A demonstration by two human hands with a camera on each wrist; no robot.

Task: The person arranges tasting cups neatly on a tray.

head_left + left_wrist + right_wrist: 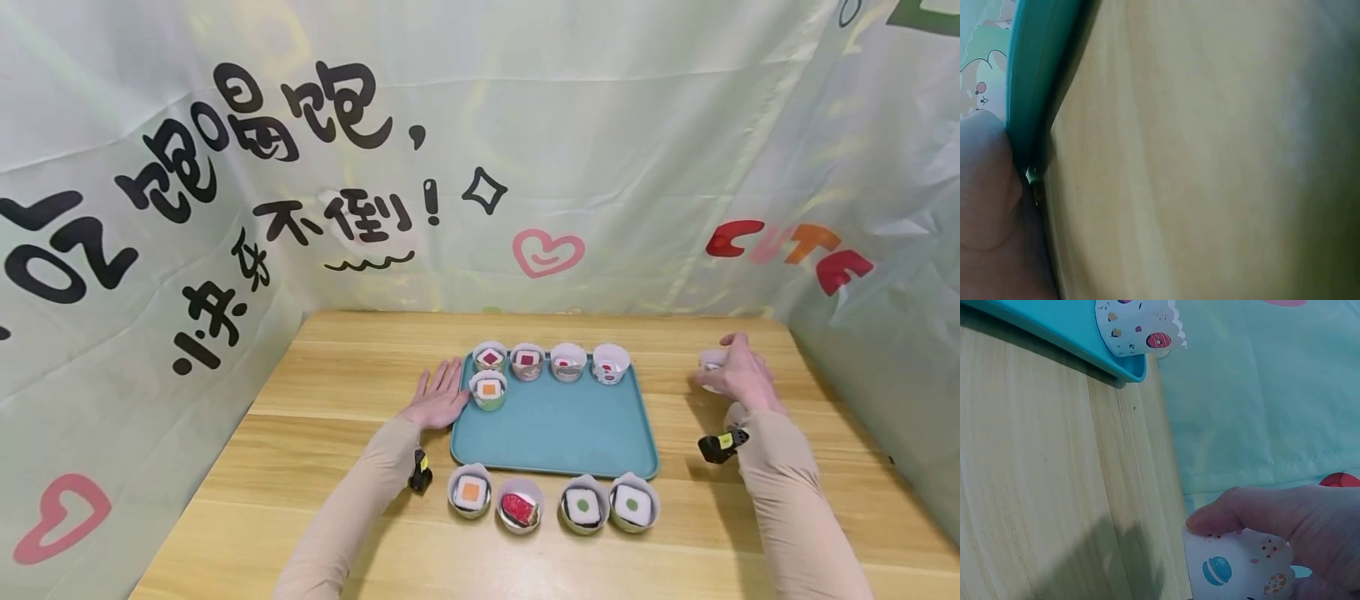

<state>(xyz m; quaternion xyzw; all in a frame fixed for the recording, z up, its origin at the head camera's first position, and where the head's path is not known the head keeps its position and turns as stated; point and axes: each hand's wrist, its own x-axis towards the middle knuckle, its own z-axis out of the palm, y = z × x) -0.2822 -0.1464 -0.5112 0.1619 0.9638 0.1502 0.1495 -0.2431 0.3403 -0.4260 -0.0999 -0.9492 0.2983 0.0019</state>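
Note:
My left hand (437,398) lies with its fingers spread on the table at the left edge of the blue-green tray (555,437). Its thumb (985,181) is right at the tray's rim in the left wrist view, close to a printed paper cup. Far to the right, my right hand (742,377) grips a white paper cup (1235,565) printed with sweets; a finger lies along its rim. The inside of that cup is hidden. Four cups, such as the one with a dark red diamond (490,357), line the tray's back edge. A cup with an orange-topped piece (489,390) stands before them.
Along the tray's front edge stand several more cups: one orange-topped (471,492), one with a red piece (520,507), two with green-dotted white pieces (583,506). Another pale cup (735,414) shows partly behind my right wrist. Printed cloth (637,167) hangs around the wooden table (337,375).

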